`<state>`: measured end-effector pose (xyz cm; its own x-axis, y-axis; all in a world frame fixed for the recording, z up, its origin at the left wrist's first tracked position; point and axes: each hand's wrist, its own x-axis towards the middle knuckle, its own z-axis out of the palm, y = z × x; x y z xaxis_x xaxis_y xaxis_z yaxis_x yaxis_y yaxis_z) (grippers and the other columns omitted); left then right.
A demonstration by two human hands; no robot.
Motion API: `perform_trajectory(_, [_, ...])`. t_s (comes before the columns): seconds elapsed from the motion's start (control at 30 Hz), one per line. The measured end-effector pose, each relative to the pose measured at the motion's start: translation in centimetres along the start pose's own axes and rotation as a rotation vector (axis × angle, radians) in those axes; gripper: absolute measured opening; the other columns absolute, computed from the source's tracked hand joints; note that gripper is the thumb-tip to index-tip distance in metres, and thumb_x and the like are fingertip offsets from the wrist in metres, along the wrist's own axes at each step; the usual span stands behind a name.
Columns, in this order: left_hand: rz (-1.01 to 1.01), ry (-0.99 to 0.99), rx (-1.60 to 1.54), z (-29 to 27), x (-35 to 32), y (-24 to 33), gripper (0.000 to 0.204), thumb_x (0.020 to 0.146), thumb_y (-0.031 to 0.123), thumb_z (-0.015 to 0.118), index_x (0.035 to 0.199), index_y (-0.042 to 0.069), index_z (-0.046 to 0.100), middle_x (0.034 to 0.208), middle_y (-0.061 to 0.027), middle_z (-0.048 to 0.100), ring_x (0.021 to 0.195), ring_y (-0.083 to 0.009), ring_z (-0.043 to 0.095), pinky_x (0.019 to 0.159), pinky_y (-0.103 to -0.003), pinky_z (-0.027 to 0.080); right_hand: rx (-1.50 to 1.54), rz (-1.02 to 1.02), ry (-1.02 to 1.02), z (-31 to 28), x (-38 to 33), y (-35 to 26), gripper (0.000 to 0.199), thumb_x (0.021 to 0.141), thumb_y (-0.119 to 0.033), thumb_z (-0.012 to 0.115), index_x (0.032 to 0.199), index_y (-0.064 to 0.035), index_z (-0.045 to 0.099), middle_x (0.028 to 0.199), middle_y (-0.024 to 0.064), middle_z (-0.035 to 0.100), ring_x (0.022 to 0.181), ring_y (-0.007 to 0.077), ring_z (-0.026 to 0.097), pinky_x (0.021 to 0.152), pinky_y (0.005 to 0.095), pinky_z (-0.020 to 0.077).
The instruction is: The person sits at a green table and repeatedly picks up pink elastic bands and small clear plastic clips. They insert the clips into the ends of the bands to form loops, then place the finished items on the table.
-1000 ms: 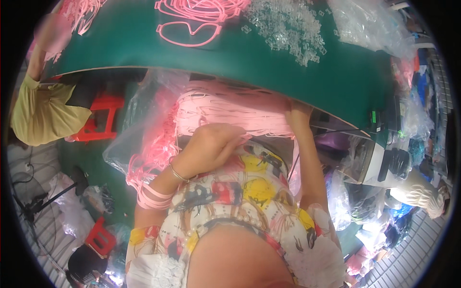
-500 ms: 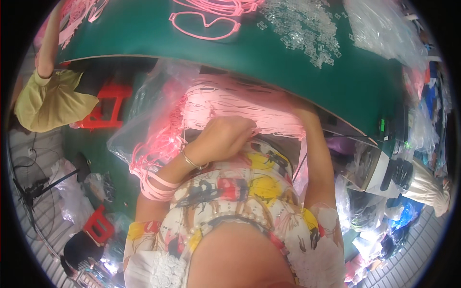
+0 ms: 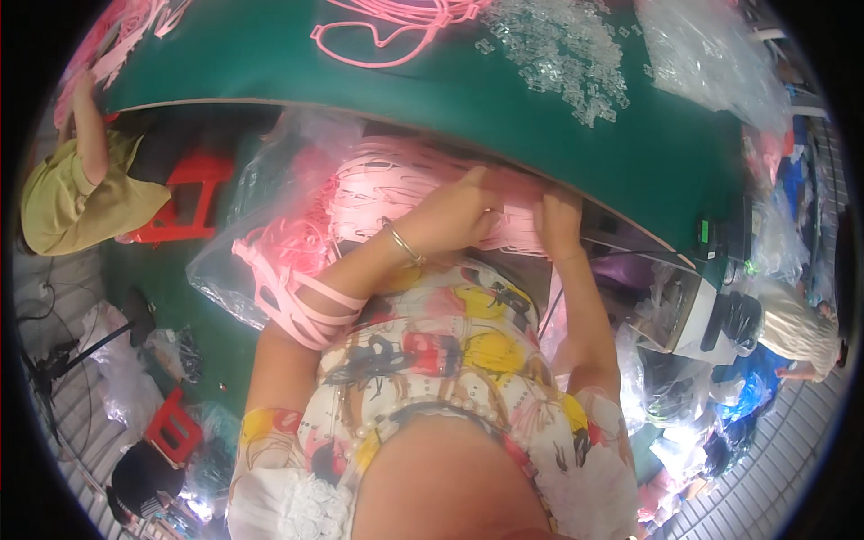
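A thick bundle of flat pink straps [image 3: 382, 193] with slits and loops lies across my lap, tucked under the table's front edge. My left hand [image 3: 461, 212] rests over the bundle's middle, its fingers curled down among the straps and their tips hidden. A ring and a metal bracelet show on it. Several pink straps [image 3: 310, 315] hang looped round my left forearm. My right hand [image 3: 560, 223] is at the bundle's right end, fingers bent over the straps close to the table edge. What lies inside its grip is partly hidden.
On the green table [image 3: 270, 67] lie pink goggle-shaped frames [image 3: 373, 61], a heap of small clear pieces [image 3: 576, 67] and clear plastic sheeting [image 3: 706, 58]. A plastic bag [image 3: 225, 279] sits left of my lap. Farther left, a person in yellow-green [image 3: 76, 207] is near a red stool [image 3: 202, 193].
My left hand has moved forward and right over the bundle. The right hand has drawn back from under the table edge into view. The forearm straps have shifted slightly.
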<state>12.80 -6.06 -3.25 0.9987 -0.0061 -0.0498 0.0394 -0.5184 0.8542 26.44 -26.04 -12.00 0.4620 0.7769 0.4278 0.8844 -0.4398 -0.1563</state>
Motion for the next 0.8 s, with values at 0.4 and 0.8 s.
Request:
perform_trajectory(0.4, [0.018,-0.155,0.127,2.2,0.7,-0.8,0.017,0.083,0.017,0.06,0.088,0.001,0.065,0.101,-0.0187,0.053,0.09,-0.0361,0.057,0.08,-0.043,0.046,0.171,-0.052,-0.098,-3.7,-1.0,-2.6,0.025,0.073,-0.005,0.063,0.097,-0.008,0.058,0.093,0.0055,0.061,0.083,0.0239,0.058,0.078,0.0404,0.039])
perform_trajectory(0.8, [0.088,-0.028,0.011,-0.5,-1.5,2.2,0.014,0.083,0.01,0.06,0.092,0.0,0.066,0.128,-0.0214,0.048,0.095,-0.0372,0.06,0.08,-0.038,0.049,0.089,-0.033,0.083,-8.7,-0.6,-2.4,0.028,0.071,-0.001,0.059,0.098,-0.0075,0.062,0.086,0.0068,0.062,0.08,0.0245,0.059,0.084,0.0437,0.0388])
